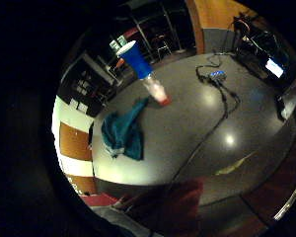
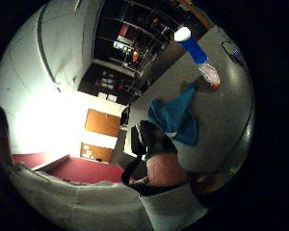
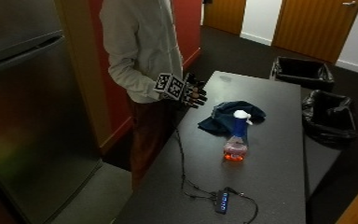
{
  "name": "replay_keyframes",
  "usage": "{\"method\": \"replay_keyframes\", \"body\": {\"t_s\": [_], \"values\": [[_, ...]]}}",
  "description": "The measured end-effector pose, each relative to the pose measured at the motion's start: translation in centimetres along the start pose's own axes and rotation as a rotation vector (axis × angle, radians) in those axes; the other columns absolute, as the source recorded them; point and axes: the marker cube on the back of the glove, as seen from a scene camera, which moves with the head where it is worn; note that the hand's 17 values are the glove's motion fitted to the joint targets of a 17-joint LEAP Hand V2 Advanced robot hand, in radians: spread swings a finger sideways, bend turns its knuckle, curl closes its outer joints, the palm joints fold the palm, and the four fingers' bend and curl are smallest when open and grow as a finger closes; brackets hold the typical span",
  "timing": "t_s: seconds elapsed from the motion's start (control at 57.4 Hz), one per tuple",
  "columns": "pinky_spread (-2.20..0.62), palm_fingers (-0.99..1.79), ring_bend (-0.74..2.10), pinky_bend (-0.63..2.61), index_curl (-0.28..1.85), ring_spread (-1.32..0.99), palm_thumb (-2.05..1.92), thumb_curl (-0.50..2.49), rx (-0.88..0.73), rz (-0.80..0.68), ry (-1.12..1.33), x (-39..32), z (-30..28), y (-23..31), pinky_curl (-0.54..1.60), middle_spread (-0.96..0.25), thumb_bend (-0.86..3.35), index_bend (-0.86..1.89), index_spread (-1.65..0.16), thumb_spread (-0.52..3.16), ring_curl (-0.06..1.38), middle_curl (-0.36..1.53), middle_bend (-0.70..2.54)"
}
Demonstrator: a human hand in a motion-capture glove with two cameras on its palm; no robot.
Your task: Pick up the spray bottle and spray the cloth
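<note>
A spray bottle (image 3: 236, 137) with a white top, blue neck and clear body holding reddish liquid stands upright on the dark table (image 3: 272, 177). Just behind it lies a crumpled teal cloth (image 3: 230, 115). My gloved right hand (image 3: 193, 94) hovers at the table's left edge, beside the cloth and apart from it, fingers relaxed and holding nothing. In the little finger side palm view, the bottle (image 1: 143, 71) and cloth (image 1: 124, 131) lie some way off on the table. They appear again in the thumb side palm view, bottle (image 2: 198, 55) beyond cloth (image 2: 176, 118).
A black cable (image 3: 182, 163) runs along the table to a small hub with blue lights (image 3: 222, 201) near the front edge. Two black-lined bins (image 3: 328, 114) stand past the table's right side. A steel fridge (image 3: 24, 102) stands at left.
</note>
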Motion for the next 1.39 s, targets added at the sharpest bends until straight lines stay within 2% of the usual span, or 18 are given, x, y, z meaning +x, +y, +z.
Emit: {"method": "replay_keyframes", "body": {"t_s": [0.313, 0.697, 1.393], "values": [[0.16, 0.29, 0.36, 0.29, 0.21, -0.01, 0.56, 0.37, 0.079, 0.141, -0.107, -0.1, 3.6, -1.2, 0.35, -0.03, -0.02, 0.10, -0.28, 0.99, 0.31, 0.37, 0.28], [0.15, 0.24, 0.41, 0.34, 0.19, -0.02, 0.57, 0.38, 0.096, 0.235, -0.206, 1.6, 7.0, -4.8, 0.37, -0.05, -0.03, 0.10, -0.28, 0.98, 0.32, 0.38, 0.28], [0.14, 0.20, 0.44, 0.38, 0.19, -0.02, 0.59, 0.38, 0.068, 0.331, -0.364, 5.5, 12.8, -12.1, 0.36, -0.05, -0.03, 0.11, -0.29, 0.96, 0.31, 0.38, 0.28]]}}
